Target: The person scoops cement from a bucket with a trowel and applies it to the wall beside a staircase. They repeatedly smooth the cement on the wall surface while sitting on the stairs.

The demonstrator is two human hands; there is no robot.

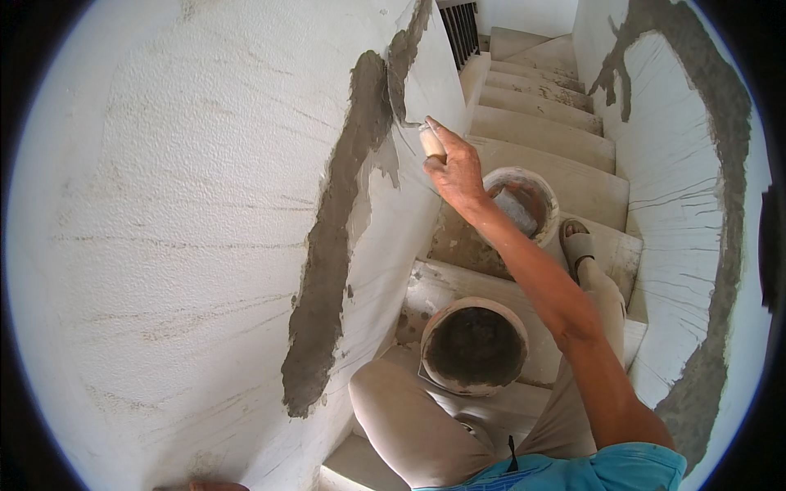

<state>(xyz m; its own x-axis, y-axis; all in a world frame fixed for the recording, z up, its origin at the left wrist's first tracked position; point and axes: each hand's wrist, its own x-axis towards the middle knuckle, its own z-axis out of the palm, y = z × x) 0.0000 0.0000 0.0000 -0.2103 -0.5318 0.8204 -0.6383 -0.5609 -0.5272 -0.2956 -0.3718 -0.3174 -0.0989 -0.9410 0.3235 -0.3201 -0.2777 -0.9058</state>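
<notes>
Trowel (431, 141) in the right hand (457, 168), close to the left wall (188, 164)

The trowel is held near the far edge of the left wall, just beside the upper part of a grey mortar band (327, 254). The long axis of its handle goes steeply, from the upper left down to the lower right, into the palm. From the upper end, the thin neck turns left, toward the wall. The blade is too thin in this view to tell exactly how it lies, or whether it touches.

The fingers (438, 127) of the right hand are closed around the handle, with the index finger laid along it. A small brown strip (217, 486) shows at the lower left; I cannot tell if it is the left hand, nor how its fingers stand.

The mortar band is long and slanted, and its lower end comes near to the lower edge of the wall. Beneath the right arm, the near bucket (458, 388) stands on a step, toward its left edge, with dark mortar inside. The far bucket (516, 172) stands higher on the stairs (536, 151), with a sandalled foot (580, 245) just beside its right rim.
</notes>
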